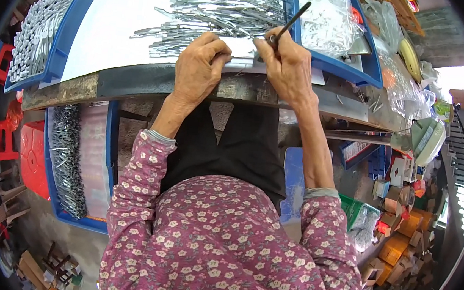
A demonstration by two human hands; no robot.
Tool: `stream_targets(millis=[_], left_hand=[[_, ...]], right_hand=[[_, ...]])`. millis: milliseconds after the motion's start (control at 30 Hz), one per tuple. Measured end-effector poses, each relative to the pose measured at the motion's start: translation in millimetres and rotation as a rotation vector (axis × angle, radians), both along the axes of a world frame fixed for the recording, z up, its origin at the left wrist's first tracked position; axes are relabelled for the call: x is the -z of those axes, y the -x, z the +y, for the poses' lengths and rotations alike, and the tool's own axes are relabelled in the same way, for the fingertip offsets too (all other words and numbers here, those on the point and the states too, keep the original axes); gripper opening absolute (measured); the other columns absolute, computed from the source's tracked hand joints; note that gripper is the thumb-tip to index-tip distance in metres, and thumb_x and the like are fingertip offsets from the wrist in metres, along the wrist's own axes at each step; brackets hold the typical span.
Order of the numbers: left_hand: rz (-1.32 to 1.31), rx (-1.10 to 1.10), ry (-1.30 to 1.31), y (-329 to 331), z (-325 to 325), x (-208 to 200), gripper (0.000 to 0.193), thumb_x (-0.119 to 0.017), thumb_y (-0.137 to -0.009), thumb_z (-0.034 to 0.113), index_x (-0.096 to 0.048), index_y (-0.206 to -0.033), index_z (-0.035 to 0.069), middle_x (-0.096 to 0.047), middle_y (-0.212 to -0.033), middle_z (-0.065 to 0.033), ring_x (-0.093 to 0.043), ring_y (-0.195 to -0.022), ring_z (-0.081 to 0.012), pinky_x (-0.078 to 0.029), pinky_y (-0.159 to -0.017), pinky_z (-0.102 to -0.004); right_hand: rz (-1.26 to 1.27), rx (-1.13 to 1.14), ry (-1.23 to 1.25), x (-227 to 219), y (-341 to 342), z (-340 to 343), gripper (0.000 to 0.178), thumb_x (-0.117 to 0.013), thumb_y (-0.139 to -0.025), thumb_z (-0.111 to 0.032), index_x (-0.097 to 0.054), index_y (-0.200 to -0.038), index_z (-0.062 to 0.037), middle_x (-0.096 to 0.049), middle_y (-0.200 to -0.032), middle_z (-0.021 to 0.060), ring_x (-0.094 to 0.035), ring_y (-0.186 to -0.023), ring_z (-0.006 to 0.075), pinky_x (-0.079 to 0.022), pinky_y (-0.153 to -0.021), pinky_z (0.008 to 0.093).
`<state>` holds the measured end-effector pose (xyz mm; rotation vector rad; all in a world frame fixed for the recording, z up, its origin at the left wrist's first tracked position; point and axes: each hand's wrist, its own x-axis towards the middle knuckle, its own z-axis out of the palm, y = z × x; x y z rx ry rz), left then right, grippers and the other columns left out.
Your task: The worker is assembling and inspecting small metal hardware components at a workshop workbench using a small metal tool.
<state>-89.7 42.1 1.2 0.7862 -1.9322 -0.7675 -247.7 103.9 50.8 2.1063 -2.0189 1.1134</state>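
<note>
The white block (242, 47) lies between my two hands, near the front edge of the worktop (138, 84), and what matters most, I judge, is how it sits across me: its long side seems to run left to right, roughly along that edge, with one end toward each hand. My left grip (199, 65) is the nearer, its thumb and bent forefinger right at the block's left end; whether they clasp it or merely press against it I cannot tell, as my own fingers hide the contact. My right grip (293, 65) is closed around a dark stick (293, 20), which leans up and away to the right, so its line slants across the block's. The right thumb and fingertip point inward, just beyond the block's right end; what lies under them is too small to make out. Past the block, on the far side from me, the metal strips (216, 11) spread in a loose heap, most of them also lying left to right, the closest just beyond my fingers. A blue tray (343, 69) of white pieces (322, 28) stands to my right, nearer my right hand than my left.
</note>
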Motion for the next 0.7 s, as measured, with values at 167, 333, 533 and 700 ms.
stream_targets(millis=[167, 333, 533, 700], left_hand=[[-0.014, -0.001, 0.016, 0, -3, -1, 0.002, -0.063, -0.073, 0.004, -0.062, -0.074, 0.002, -0.057, -0.076, -0.0053, -0.058, -0.066, -0.0218, -0.045, -0.059, -0.0308], [0.009, 0.0, -0.021, 0, -2, 3, 0.003, -0.063, -0.073, 0.005, -0.062, -0.074, 0.002, -0.057, -0.076, -0.0051, -0.058, -0.067, -0.0221, -0.045, -0.059, -0.0307], [0.013, 0.008, 0.004, 1, 1, 2, 0.004, -0.062, -0.073, 0.006, -0.062, -0.074, 0.002, -0.057, -0.076, -0.0052, -0.058, -0.068, -0.0226, -0.046, -0.06, -0.0319], [-0.001, -0.012, -0.008, -2, -4, 2, 0.004, -0.062, -0.073, 0.006, -0.063, -0.074, 0.002, -0.057, -0.078, -0.0056, -0.058, -0.069, -0.0227, -0.046, -0.061, -0.0322]], right_hand=[[-0.336, 0.004, 0.079, -5, 14, 3, 0.019, -0.057, -0.087, -0.02, -0.051, -0.085, -0.0028, -0.063, -0.065, 0.0085, -0.061, -0.058, 0.013, -0.044, -0.048, 0.0277], [-0.371, -0.037, 0.112, -16, 5, 2, 0.02, -0.058, -0.087, -0.02, -0.055, -0.091, -0.0009, -0.061, -0.068, 0.0062, -0.056, -0.059, 0.0105, -0.044, -0.052, 0.0236], [-0.159, -0.164, 0.284, -4, -17, -7, 0.017, -0.061, -0.083, -0.013, -0.055, -0.094, -0.001, -0.061, -0.069, 0.0077, -0.057, -0.06, 0.0132, -0.046, -0.056, 0.0253], [-0.186, -0.049, -0.015, 2, -18, -5, 0.021, -0.06, -0.084, -0.018, -0.055, -0.092, -0.0001, -0.06, -0.071, 0.0095, -0.057, -0.059, 0.0146, -0.045, -0.054, 0.0267]])
